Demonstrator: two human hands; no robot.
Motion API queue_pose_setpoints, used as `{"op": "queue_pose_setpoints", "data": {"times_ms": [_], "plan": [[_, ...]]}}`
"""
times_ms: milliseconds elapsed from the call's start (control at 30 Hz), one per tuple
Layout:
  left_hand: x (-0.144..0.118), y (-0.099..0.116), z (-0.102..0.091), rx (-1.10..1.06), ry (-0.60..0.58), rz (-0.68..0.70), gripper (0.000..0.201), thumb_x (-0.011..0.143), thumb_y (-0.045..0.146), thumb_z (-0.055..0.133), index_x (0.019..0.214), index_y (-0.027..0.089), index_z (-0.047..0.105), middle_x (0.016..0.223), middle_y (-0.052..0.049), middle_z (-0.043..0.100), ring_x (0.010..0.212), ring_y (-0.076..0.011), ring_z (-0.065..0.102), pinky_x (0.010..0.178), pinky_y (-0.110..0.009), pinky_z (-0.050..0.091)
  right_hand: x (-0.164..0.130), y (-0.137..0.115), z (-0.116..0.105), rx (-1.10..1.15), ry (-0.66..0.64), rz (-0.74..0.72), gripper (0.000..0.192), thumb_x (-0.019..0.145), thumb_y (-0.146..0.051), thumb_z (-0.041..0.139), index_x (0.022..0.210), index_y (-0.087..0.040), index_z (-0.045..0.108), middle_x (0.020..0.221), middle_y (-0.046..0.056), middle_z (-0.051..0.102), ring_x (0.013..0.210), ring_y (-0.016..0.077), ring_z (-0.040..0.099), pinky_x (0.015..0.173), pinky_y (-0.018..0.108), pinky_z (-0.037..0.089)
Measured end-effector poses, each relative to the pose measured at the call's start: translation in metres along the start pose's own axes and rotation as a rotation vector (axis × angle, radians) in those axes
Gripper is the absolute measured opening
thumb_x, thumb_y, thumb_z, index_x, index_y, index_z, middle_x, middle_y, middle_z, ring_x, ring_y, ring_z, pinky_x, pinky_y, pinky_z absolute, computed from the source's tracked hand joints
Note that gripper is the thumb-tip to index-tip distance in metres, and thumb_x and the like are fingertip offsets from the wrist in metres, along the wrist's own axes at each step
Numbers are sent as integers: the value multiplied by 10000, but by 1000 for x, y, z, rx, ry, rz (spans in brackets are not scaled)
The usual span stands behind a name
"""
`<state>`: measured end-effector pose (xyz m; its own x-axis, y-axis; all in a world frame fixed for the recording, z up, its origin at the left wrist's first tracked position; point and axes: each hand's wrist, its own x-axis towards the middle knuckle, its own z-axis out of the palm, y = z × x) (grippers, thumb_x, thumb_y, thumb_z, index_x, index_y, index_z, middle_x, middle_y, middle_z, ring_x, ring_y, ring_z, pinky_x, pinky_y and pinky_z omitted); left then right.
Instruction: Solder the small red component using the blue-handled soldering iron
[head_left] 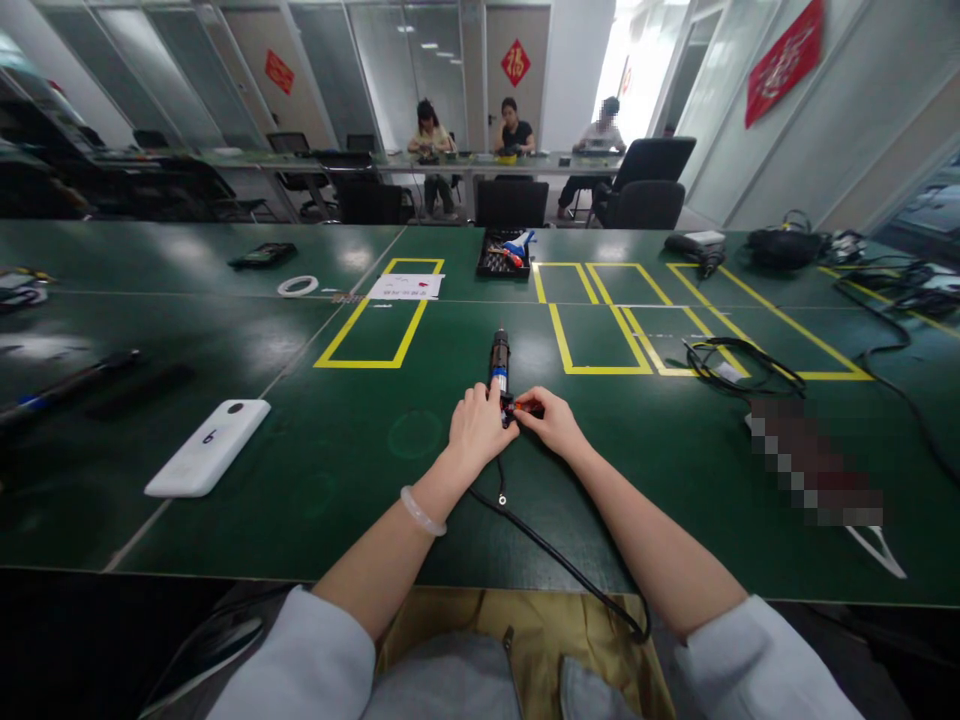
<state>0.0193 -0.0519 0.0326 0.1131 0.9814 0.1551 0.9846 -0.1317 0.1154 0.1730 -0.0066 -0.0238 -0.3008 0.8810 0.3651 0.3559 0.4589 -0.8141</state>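
Observation:
An opened electric screwdriver [499,352], slim and dark with a silver, blue-banded middle, lies on the green table with its tip pointing away from me. My left hand [480,425] grips its near end, the index finger stretched along the body. From the right, my right hand [553,422] pinches a small orange-and-black piece [529,408] against that same end, where small parts and wires show. Fingers hide most of that spot. A black cord [559,565] with a small ring terminal [502,500] runs from there toward the table's front edge.
At the left lies a white case [208,448] marked with a digit. A black tray [502,272] holding tools stands ahead, among yellow tape outlines [607,370]. Coiled black cable [742,365] lies to the right. Several people sit at a far table.

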Motion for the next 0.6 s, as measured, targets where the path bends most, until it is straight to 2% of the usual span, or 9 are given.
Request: {"op": "queue_pose_setpoints", "data": {"times_ms": [100,233,433,600], "plan": [[0,-1,2,4,1,-2,677,798,410,563,1384,146,350,1092,-138,519,1014,-273,505,815,-344,418,0,-2,0,46,-15,-8,166,792,-285,639,923,-185,617,818,13,647,724,147,584,720,282,472],[0,-3,4,3,16,6,676,798,423,562,1381,151,355,1080,-135,521,999,-274,508,797,-344,417,0,-8,-3,50,-43,-33,128,823,-300,617,861,-181,644,817,22,659,726,149,592,731,282,475],[0,-2,3,-8,41,14,678,802,472,560,1368,147,377,1094,-144,516,1003,-289,502,787,-356,409,-3,-13,-8,-22,21,-51,202,863,-298,566,792,-172,706,811,57,663,728,161,598,690,279,465],[2,-1,6,-10,56,-11,682,833,552,502,1377,161,375,1102,-146,515,1005,-284,500,804,-361,388,-5,-12,-10,-3,15,-11,234,868,-279,537,946,-185,737,878,62,720,767,180,641,727,300,487]]}}
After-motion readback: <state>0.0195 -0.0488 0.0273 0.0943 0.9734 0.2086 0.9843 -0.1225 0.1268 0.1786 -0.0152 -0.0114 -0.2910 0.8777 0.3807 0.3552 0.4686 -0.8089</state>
